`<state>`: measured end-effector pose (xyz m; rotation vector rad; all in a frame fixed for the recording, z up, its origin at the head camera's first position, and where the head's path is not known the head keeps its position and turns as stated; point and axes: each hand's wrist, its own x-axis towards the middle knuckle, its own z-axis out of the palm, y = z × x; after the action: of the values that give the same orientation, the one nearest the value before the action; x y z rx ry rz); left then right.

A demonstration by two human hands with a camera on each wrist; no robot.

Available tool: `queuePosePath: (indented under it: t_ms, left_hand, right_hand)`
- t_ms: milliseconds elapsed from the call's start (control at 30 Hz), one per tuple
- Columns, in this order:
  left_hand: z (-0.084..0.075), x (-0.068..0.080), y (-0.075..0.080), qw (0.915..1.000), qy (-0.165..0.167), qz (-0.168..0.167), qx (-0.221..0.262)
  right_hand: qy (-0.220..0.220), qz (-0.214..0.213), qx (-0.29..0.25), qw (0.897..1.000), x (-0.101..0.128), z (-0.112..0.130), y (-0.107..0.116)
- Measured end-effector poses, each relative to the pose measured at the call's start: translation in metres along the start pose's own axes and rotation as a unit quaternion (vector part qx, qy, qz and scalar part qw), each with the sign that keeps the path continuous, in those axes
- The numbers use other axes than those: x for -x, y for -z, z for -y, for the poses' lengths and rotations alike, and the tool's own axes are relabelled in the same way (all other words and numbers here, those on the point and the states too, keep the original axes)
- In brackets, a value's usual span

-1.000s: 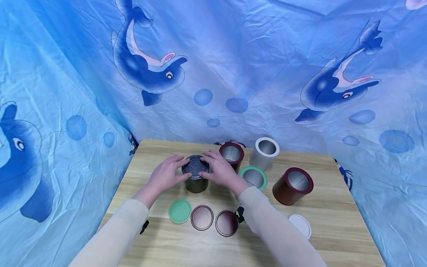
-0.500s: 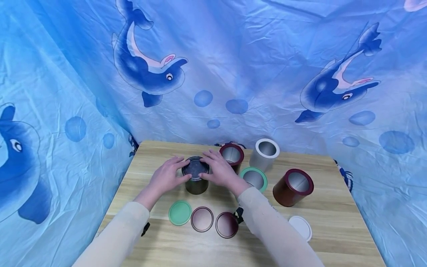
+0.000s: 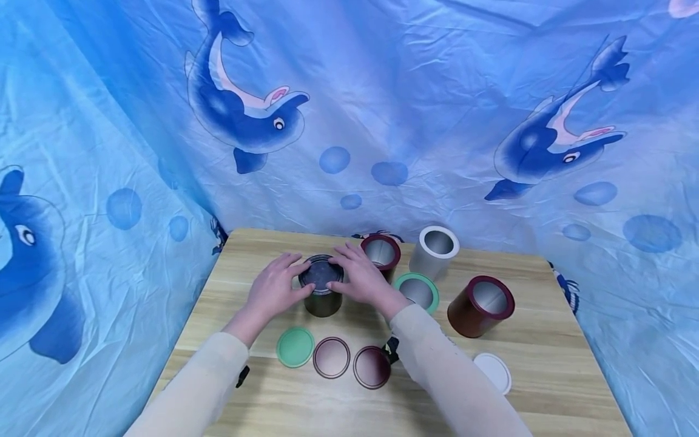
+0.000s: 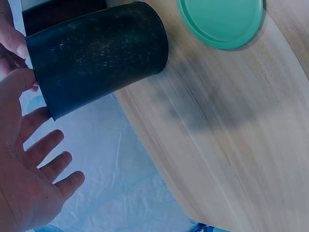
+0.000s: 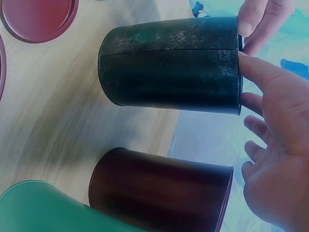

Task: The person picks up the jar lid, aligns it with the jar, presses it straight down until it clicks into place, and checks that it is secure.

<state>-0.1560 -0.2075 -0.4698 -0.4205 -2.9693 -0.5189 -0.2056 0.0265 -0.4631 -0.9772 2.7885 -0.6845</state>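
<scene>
A dark, nearly black can [image 3: 323,305] stands upright near the left of the table, with a black lid [image 3: 321,276] on its top. From the left, my left hand [image 3: 273,287] rests its thumb and index finger on the lid's edge. My right hand [image 3: 362,277] touches the opposite side in the same way. In the left wrist view, the other left fingers [image 4: 70,183] stretch out loosely beside the can. The right wrist view has the right fingers [image 5: 256,126] spread below the rim, holding nothing else. How fully the lid sits is too small to tell.
A green lid [image 3: 295,347], two dark red lids [image 3: 331,357] and a white lid [image 3: 493,372] lie in front. Lidless cans stand to the right: a rear dark red can [image 3: 390,272], a white can [image 3: 428,263], a green-rimmed can [image 3: 435,297] and another dark red can [image 3: 466,315].
</scene>
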Motion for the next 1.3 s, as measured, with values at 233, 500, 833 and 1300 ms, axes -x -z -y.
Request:
queuePosePath:
  t_ms: [233,500,833,1300]
  left_hand:
    - [-0.003,-0.001,0.002,0.9998,-0.006,0.001,-0.019]
    - [-0.001,-0.003,0.002,0.9992,0.02,0.027,0.02]
    - [-0.002,-0.008,0.009,0.9985,0.029,0.041,0.021]
    - [-0.004,-0.012,0.012,0.9979,0.032,0.056,-0.003]
  right_hand:
    - [-0.001,0.0,0.007,1.0,0.0,0.0,0.0]
    - [-0.007,0.004,0.008,1.0,0.001,-0.001,0.001]
    - [-0.019,0.012,-0.003,1.0,-0.002,-0.002,0.002]
    - [-0.026,0.012,0.002,1.0,-0.004,-0.003,0.002]
